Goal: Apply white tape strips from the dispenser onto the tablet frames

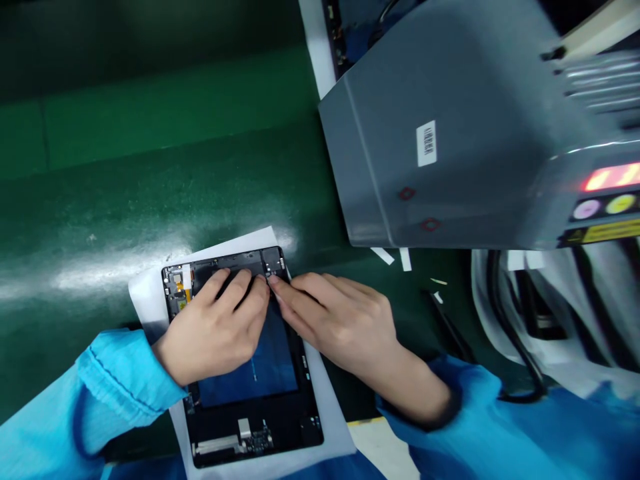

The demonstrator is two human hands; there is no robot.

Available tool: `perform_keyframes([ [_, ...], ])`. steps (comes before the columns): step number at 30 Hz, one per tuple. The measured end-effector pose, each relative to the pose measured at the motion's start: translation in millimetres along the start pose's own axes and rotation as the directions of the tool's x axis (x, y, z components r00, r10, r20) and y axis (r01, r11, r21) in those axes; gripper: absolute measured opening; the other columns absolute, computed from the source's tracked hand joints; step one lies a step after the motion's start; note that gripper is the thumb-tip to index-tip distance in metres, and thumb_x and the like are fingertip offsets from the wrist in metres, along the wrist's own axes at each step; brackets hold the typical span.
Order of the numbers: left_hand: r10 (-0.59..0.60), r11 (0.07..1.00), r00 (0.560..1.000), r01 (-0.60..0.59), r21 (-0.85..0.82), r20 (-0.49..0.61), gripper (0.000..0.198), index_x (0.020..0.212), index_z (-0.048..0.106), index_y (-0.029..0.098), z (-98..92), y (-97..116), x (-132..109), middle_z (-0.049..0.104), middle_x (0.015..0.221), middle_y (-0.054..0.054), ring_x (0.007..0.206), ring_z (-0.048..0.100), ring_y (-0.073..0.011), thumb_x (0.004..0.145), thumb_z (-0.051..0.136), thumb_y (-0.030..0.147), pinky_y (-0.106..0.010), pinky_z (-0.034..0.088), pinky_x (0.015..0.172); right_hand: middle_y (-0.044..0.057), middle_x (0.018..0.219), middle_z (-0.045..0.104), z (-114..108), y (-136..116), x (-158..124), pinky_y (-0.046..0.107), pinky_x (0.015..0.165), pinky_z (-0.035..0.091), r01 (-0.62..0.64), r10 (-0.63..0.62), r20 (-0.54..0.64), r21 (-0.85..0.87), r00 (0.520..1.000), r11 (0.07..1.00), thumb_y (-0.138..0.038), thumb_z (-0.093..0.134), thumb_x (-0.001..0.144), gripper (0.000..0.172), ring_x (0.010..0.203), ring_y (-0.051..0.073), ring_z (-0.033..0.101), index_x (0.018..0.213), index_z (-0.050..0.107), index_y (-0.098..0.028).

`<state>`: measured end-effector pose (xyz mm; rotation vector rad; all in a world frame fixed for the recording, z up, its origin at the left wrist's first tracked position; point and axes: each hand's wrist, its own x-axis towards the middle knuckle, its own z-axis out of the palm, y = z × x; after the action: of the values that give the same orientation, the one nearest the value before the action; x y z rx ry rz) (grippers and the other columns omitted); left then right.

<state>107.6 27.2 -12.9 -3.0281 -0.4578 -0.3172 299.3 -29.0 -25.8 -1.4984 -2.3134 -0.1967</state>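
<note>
An opened tablet (260,407) lies face down on a white sheet (150,293), its black frame, blue inner panel and circuit boards showing. My left hand (215,330) rests flat over its upper half, fingers stretched toward the top edge. My right hand (335,320) comes in from the right, fingertips pressed together at the tablet's upper right corner, meeting the left fingertips. Whether anything small sits between the fingers is hidden. Both arms wear light blue sleeves.
A green mat (125,187) covers the bench. A large grey machine housing (440,127) with a barcode label, a red lit display and round buttons (605,203) overhangs at upper right. Black cables (505,320) and white tape bits lie to the right.
</note>
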Motion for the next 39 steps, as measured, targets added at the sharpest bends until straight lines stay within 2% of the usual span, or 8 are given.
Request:
perform_keyframes([
  [16,-0.008,1.000,1.000,0.008,-0.012,-0.004,0.031,0.113,0.065,0.005,0.2,-0.8,0.4,0.069,0.112,-0.011,0.106,0.062,-0.0270,0.093,0.044,0.014,-0.041,0.047,0.095,0.000,0.066,0.055,-12.3,-6.9,3.7,0.031,0.057,0.032,0.109,-0.080,0.157,-0.184,0.984,0.977,-0.012,0.052,0.092,0.021,0.061,0.014,0.045,0.105,0.069,-0.009],
  [22,-0.022,1.000,1.000,0.022,-0.014,-0.003,0.029,0.113,0.065,0.008,1.2,-1.6,-3.9,0.069,0.115,-0.010,0.108,0.061,-0.0263,0.093,0.047,0.018,-0.041,0.047,0.096,0.008,0.093,0.064,-19.7,-25.9,-10.1,0.035,0.070,0.038,0.055,0.016,0.275,-0.249,0.961,0.967,-0.028,0.048,0.097,0.034,0.076,0.020,0.048,0.119,0.065,-0.009],
  [26,-0.023,1.000,1.000,0.023,-0.020,-0.005,0.028,0.114,0.065,0.009,5.0,-1.6,-3.4,0.068,0.118,-0.009,0.110,0.060,-0.0254,0.092,0.051,0.019,-0.041,0.047,0.096,0.013,0.106,0.064,-17.7,-31.8,-25.5,0.037,0.075,0.041,-0.020,0.065,0.248,-0.178,0.967,0.984,-0.032,0.052,0.094,0.042,0.086,0.024,0.051,0.126,0.060,-0.006],
  [29,-0.041,0.998,0.999,0.040,-0.057,-0.012,0.028,0.115,0.063,0.008,5.9,-3.5,0.9,0.069,0.116,-0.009,0.109,0.061,-0.0252,0.091,0.054,0.019,-0.041,0.048,0.096,0.013,0.106,0.065,-11.9,-32.4,-34.9,0.037,0.077,0.043,-0.105,0.113,0.164,-0.058,0.980,0.993,-0.027,0.054,0.092,0.032,0.089,0.025,0.052,0.118,0.066,-0.013],
  [33,-0.109,0.988,0.993,0.102,-0.115,-0.051,0.026,0.114,0.061,0.011,-15.2,-9.0,-16.0,0.069,0.112,-0.010,0.108,0.061,-0.0251,0.091,0.056,0.021,-0.042,0.050,0.095,0.012,0.107,0.065,-5.2,-32.7,-42.9,0.039,0.085,0.044,-0.196,0.191,0.056,0.101,0.980,0.975,-0.020,0.054,0.090,0.025,0.094,0.025,0.054,0.110,0.070,-0.018],
  [35,-0.248,0.961,0.968,0.241,-0.135,-0.040,0.026,0.114,0.060,0.013,-35.3,-10.9,-43.2,0.068,0.108,-0.011,0.104,0.062,-0.0254,0.090,0.060,0.022,-0.041,0.052,0.090,0.012,0.108,0.065,-4.4,-33.1,-43.7,0.039,0.087,0.045,-0.208,0.204,0.042,0.137,0.978,0.968,-0.018,0.055,0.090,0.025,0.095,0.025,0.054,0.110,0.070,-0.017],
  [37,-0.514,0.854,0.857,0.512,-0.091,-0.010,0.022,0.110,0.060,0.016,-54.0,-10.3,-76.3,0.066,0.102,-0.010,0.093,0.064,-0.0237,0.090,0.060,0.025,-0.038,0.052,0.084,0.012,0.108,0.065,-4.8,-33.3,-42.4,0.039,0.088,0.045,-0.210,0.208,0.029,0.160,0.978,0.965,-0.019,0.055,0.090,0.024,0.095,0.024,0.054,0.109,0.070,-0.017],
  [39,-0.656,0.750,0.752,0.659,-0.052,0.070,0.022,0.107,0.061,0.019,-64.6,-5.8,-103.7,0.064,0.099,-0.008,0.087,0.064,-0.0241,0.092,0.056,0.034,-0.038,0.051,0.079,0.011,0.107,0.066,-5.5,-33.2,-40.5,0.039,0.088,0.045,-0.210,0.209,0.026,0.176,0.978,0.962,-0.018,0.055,0.090,0.024,0.095,0.023,0.054,0.109,0.070,-0.017],
])
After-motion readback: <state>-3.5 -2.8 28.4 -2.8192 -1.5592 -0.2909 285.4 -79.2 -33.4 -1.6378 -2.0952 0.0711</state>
